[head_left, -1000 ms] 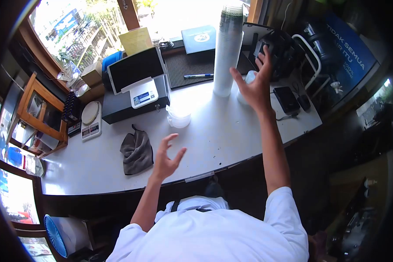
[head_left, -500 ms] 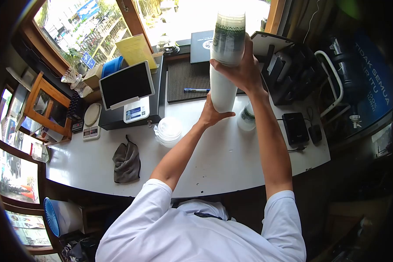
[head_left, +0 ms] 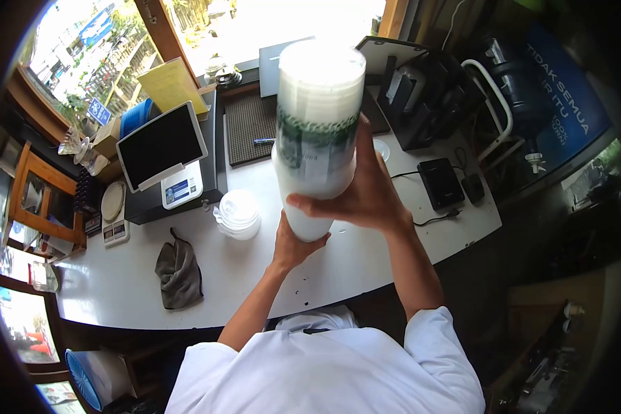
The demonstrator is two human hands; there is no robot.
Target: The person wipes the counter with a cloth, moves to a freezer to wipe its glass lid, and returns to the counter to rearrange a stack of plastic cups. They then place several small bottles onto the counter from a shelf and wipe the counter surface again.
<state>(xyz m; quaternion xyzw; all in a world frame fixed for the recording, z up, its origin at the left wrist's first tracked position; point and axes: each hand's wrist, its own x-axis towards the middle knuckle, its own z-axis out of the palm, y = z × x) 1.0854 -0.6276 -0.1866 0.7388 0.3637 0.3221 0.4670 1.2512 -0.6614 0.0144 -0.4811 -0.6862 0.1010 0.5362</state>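
A tall stack of cups (head_left: 317,138), translucent white with a green printed band, stands out over the counter in front of me. My right hand (head_left: 366,190) is wrapped round the stack below the printed band, thumb across the front. Lower down, my left hand (head_left: 293,241) grips the bottom end of the stack. To the left of the hands, a short stack of clear lids (head_left: 239,212) rests on the white counter (head_left: 238,276). Behind the right hand, a round clear rim (head_left: 381,150) shows in part.
A tablet (head_left: 162,146) on a black box stands at the left. A grey cloth (head_left: 179,272) and a scale (head_left: 116,232) lie on the counter. A pen (head_left: 263,141) is on the dark mat (head_left: 245,127). At the right are a black device (head_left: 441,183) and a black holder (head_left: 421,103).
Both hands have brought the cup stack closer to me and to the left, so it looks larger. The view has shifted, and the cup behind the right arm is now mostly hidden.
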